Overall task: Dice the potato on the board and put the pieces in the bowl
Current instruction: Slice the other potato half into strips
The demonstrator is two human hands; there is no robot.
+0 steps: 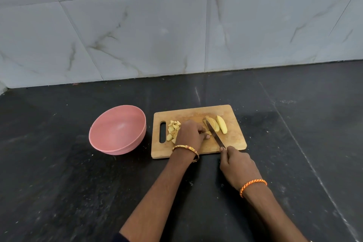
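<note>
**On the board: potato half-diced, bowl waiting**

Under the left hand (190,135), near the middle of the board (233,139), the fingers are curled down over a piece of potato, pinning it; the piece itself is almost wholly hidden, so its shape cannot be told. The right hand (236,165), at the board's near edge, has its fingers wrapped round the handle of the knife (215,135), whose blade runs across the board and lies just beside the left fingertips.

Farther out, uncut slices (217,125) lie at the board's far right, touching one another, and a heap of dice (173,129) sits at the board's left, by the handle slot.

Judging by the pale, wet-looking cut faces, the potato is likely firm and stiff, light, and slippery where cut. Slices should be laid flat side down and held from above with fingertips tucked back, well away from the edge. Dice are small and loose; they are probably best swept with the blade or scooped in a cupped hand, not picked one by one.

Left of the board, near but not touching it, stands the bowl (117,129), which looks empty. Both rest on the counter (78,192), with the tiled wall (137,35) behind the board. Nothing lies between board and bowl; the main risk is the blade's closeness to the left fingers.
</note>
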